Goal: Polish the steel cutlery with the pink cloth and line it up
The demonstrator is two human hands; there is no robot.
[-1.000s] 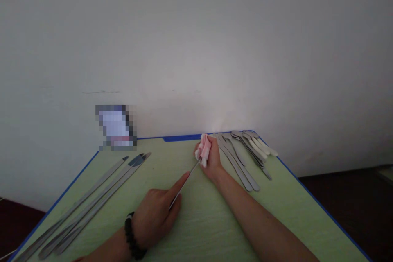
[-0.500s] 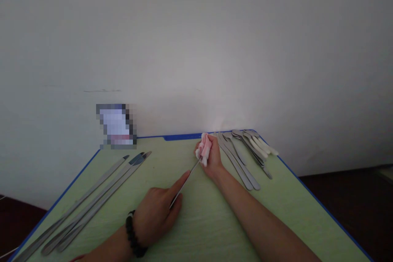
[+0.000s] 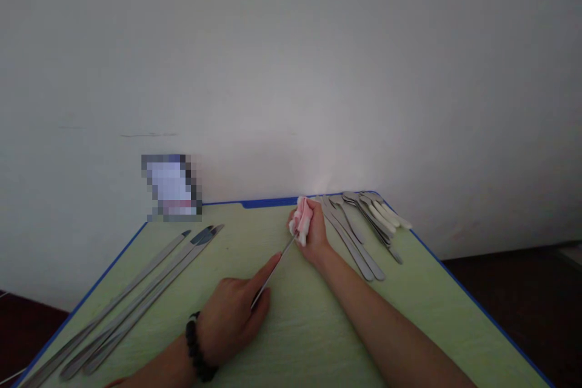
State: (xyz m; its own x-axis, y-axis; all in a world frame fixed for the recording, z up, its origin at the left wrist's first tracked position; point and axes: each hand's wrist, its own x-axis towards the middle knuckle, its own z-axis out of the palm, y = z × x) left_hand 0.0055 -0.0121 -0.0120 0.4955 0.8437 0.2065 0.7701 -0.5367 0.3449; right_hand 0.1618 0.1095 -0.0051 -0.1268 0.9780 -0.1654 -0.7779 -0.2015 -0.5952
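Observation:
My left hand (image 3: 234,312), with a dark bead bracelet on its wrist, is closed around the near part of a slim metal piece of cutlery (image 3: 285,250). Its index finger lies along the metal. The far end of the cutlery goes into a crumpled pink and white cloth (image 3: 301,221), which hides its tip. Closed around that cloth is my right hand (image 3: 317,236), farther out over the table and slightly right of the middle. Both hands are low over the green tabletop (image 3: 291,333).
Three long table knives (image 3: 152,291) lie slanted along the left side. On the right are more knives (image 3: 352,245), forks and spoons (image 3: 370,215), and several white-handled pieces (image 3: 386,215). A pixelated, screen-like object (image 3: 170,185) leans at the back left against the wall (image 3: 291,73).

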